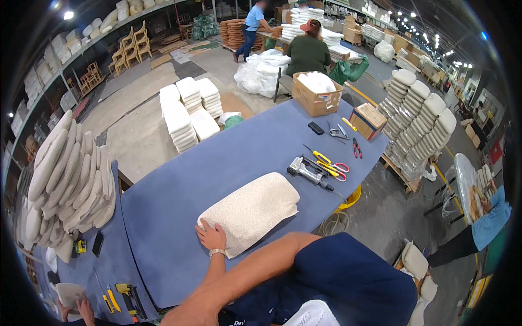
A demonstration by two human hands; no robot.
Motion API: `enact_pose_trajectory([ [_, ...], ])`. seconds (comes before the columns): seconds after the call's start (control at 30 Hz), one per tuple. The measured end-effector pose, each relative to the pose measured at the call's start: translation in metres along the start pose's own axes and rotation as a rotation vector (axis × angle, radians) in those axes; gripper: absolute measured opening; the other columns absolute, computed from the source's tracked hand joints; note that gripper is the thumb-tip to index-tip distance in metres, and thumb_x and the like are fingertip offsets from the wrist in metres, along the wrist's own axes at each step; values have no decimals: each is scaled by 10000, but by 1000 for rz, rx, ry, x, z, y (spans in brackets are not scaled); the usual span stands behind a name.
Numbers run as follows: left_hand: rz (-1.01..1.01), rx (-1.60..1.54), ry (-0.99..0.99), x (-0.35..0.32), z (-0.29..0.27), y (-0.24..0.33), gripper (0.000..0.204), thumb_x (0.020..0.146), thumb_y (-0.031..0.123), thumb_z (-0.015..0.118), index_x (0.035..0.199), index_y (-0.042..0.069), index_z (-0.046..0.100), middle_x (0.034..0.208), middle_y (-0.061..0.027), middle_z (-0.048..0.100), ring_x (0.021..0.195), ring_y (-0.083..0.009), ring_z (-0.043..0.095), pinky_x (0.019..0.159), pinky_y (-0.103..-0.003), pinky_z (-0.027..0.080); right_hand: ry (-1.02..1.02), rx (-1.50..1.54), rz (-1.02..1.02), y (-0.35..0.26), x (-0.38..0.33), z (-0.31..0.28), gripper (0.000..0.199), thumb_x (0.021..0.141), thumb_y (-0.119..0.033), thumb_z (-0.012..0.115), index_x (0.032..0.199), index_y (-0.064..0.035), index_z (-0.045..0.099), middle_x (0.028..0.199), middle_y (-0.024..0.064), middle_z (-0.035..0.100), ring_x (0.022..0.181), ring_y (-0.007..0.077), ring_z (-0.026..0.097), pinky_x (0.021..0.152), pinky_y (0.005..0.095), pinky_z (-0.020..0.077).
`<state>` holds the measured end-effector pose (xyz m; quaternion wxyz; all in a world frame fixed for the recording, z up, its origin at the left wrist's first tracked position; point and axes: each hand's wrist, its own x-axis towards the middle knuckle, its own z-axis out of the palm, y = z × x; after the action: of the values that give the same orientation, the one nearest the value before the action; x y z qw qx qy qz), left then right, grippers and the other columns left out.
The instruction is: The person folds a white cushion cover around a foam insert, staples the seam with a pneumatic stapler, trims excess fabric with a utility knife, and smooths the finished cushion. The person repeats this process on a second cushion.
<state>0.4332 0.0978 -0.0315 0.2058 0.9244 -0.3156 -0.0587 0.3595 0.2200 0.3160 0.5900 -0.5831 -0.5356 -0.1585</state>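
One left hand [211, 237] flat and unclenched on a beige cushion [251, 211] at frame centre, blue table [179, 185], staple gun [308, 170] right of centre, right hand apparently out of sight

Navy short-sleeved shirt, metal wristwatch [217, 252]

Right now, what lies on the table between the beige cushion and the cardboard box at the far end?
In the head view, between the beige cushion and the cardboard box lies only bare blue table; the staple gun sits off to the right.

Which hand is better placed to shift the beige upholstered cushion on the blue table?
Left, probably. The left hand already rests flat on the near corner of the beige upholstered cushion; the right hand is out of view.
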Motion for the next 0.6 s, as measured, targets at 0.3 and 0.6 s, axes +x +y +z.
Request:
enact_pose_trajectory([
  [0.3, -68, -75, -64, 6, 3, -20, 759, 982, 448, 540, 1634, 155, 284, 1612, -290, 267, 1409, -490, 383, 1103, -600, 403, -141, 238, 232, -12, 12, -1, 397, 903, -317, 810, 1130, -29, 659, 961, 104, 628, 854, 216, 586, 719, 370, 479],
  [0.6, -84, -80, -128, 11, 1, -18, 789, 978, 453, 543, 1646, 156, 245, 1617, -285, 239, 1385, -502, 398, 1092, -602, 416, -35, 224, 88, -3, 9, 15, 385, 907, -315, 816, 1139, -49, 664, 840, 63, 622, 734, 180, 554, 642, 341, 453],
])
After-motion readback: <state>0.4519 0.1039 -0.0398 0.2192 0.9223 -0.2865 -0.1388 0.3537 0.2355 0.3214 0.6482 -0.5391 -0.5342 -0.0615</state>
